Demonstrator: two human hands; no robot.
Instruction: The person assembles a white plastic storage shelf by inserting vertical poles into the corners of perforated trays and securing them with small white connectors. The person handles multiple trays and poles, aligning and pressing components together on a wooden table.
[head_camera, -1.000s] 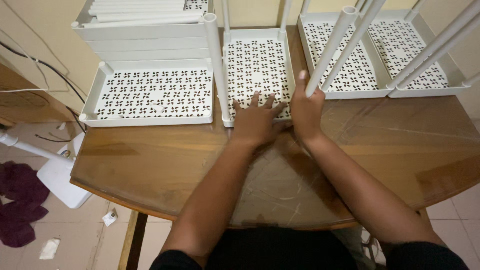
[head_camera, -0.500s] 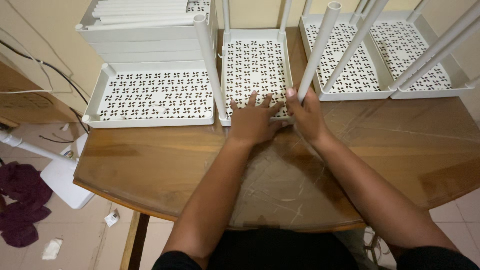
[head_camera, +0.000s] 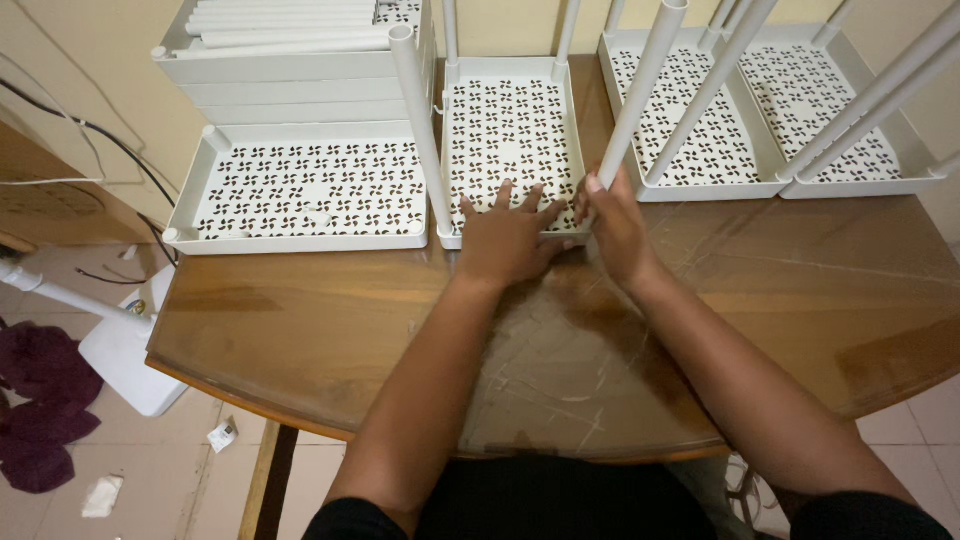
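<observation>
At frame centre, the left hand (head_camera: 507, 240) lies flat, open, on the white perforated tray (head_camera: 512, 130); the right hand (head_camera: 612, 222) grips a white pole (head_camera: 638, 95) at the tray's near right corner, judged mid-insertion; seating it needs downward pressure.

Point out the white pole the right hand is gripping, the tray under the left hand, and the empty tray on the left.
white pole (head_camera: 635, 95), head view, middle of its shaft.
middle tray (head_camera: 510, 120), head view, perforated floor.
left tray (head_camera: 300, 190), head view, perforated floor.
</observation>
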